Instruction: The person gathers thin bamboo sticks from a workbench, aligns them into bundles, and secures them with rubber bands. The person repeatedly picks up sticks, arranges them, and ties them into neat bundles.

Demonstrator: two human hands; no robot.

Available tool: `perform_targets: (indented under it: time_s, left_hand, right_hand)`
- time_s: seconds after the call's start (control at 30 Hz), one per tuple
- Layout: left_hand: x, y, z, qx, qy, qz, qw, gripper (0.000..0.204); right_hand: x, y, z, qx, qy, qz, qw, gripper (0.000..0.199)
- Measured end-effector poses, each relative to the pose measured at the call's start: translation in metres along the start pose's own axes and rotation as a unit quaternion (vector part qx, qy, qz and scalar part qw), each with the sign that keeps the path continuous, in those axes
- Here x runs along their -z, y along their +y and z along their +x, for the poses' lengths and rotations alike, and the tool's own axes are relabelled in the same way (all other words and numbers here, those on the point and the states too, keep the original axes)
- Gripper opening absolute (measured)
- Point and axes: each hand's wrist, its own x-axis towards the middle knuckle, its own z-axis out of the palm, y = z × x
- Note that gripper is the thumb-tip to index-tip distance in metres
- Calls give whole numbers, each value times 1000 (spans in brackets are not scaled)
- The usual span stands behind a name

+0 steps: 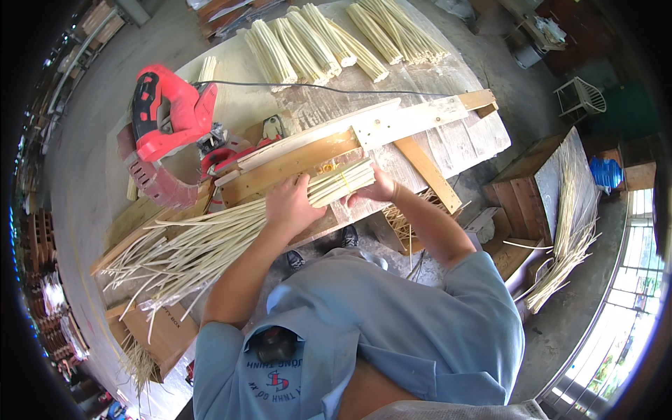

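Note:
A long bundle of pale rattan sticks [217,234] lies across the near side of the workbench, its loose ends fanned out to the left. My left hand [290,204] is closed around the bundle near its right part. At the right end my right hand [380,187] presses against the stick ends, thumb up and fingers partly beneath them. A yellow tie [344,179] circles the bundle between my hands. Just beyond the bundle runs a wooden fence [301,162], and a red miter saw [171,115] stands to the left of it.
Several short cut bundles [308,45] lie along the bench's far side. A black cable [308,86] crosses the bench top [462,143]. Cardboard boxes [164,329] with offcuts stand below at left. Long sticks [563,238] rest on a cabinet at right.

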Motion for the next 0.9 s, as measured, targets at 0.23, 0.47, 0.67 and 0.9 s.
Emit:
perform_targets:
  time_s: [0.23, 0.47, 0.67, 0.9]
  left_hand:
    - [-4, 12, 8, -24, -18, -63, 998, 55]
    - [31, 40, -6, -53, -74, -83, 992, 54]
    - [69, 43, -26, -107, 3, -81, 991, 58]
    - [89, 38, -25, -121, 80, -136, 980, 56]
  right_hand:
    - [-101, -4, -80, 127, 8, -329, 936, 65]
    - [-170, -139, -48, 26, -56, -726, 684, 82]
    - [-114, -151, -13, -201, 18, -468, 860, 93]
    - [-83, -20, -34, 238, -41, 64, 968, 63]
